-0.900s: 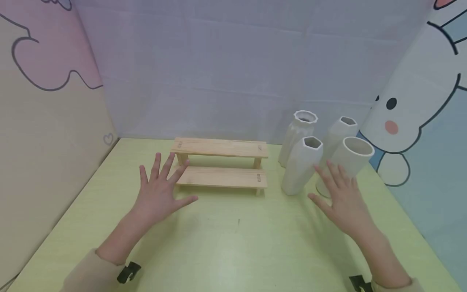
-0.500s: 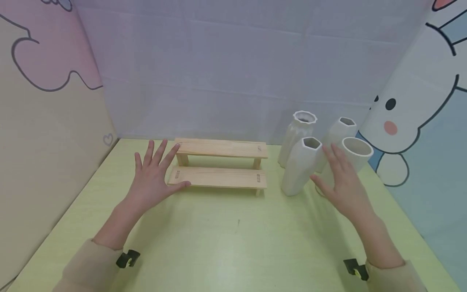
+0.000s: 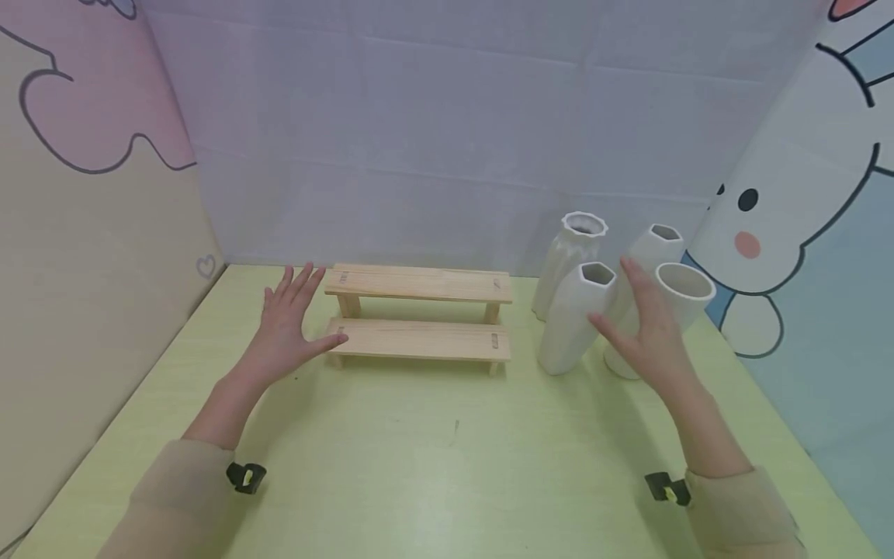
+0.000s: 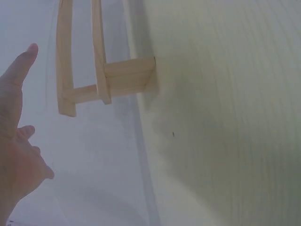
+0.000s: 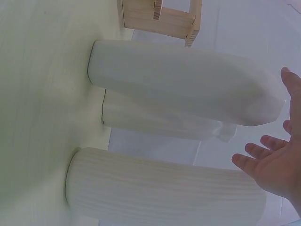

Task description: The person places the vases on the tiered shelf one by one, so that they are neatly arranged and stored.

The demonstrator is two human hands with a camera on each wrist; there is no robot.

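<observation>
My left hand [image 3: 282, 334] hovers with spread fingers at the left end of a two-step wooden shelf [image 3: 419, 339], holding nothing. On the right, my right hand [image 3: 653, 341] reaches among several white vases, thumb and fingers apart. Nearest its thumb stands a faceted vase [image 3: 573, 326] with an angular mouth. Beside its fingers is a round-mouthed vase [image 3: 687, 283], partly covered by the hand. Behind them stand a ruffled-rim vase [image 3: 569, 252] and another angular vase [image 3: 656, 244]. The right wrist view shows the ribbed round vase [image 5: 160, 188] below the fingers; contact cannot be made out.
A pale yellow-green table [image 3: 447, 466] bears everything. A plain cloth wall [image 3: 391, 132] rises behind the shelf. Printed panels flank both sides, the right panel [image 3: 824, 373] close to the vases.
Both hands have moved forward, away from the body. The left has also shifted left off the shelf's front, and the right has turned more side-on beside the vases. Shelf and vases stay put.
</observation>
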